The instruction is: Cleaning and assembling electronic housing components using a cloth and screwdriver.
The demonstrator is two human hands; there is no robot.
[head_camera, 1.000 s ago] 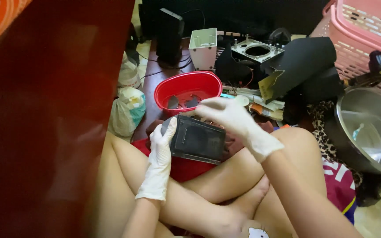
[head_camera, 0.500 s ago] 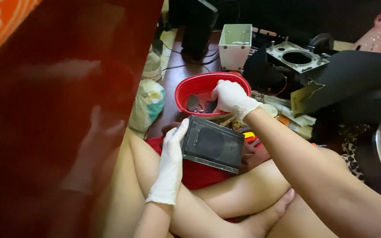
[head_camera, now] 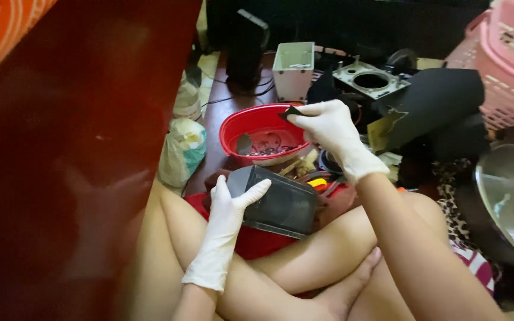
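I sit cross-legged on the floor and wear white gloves. My left hand (head_camera: 230,208) grips the left end of a dark rectangular box-shaped part (head_camera: 281,202) held above my lap. My right hand (head_camera: 328,128) is raised over the rim of a red oval bowl (head_camera: 236,128) and pinches a small flat black piece (head_camera: 291,112) between its fingertips. Small metal bits and a spoon-like piece (head_camera: 244,144) lie inside the bowl.
A dark red wooden panel (head_camera: 90,148) fills the left. Behind the bowl stand a white open box (head_camera: 294,68), a black box (head_camera: 246,47) and a grey metal frame with a round hole (head_camera: 371,80). A pink basket (head_camera: 507,59) and steel bowl (head_camera: 507,202) sit at right. A tied plastic bag (head_camera: 182,148) lies left.
My right hand left the dark box, reached to the red bowl and now lifts a small black piece over its rim. My left hand keeps hold of the box.
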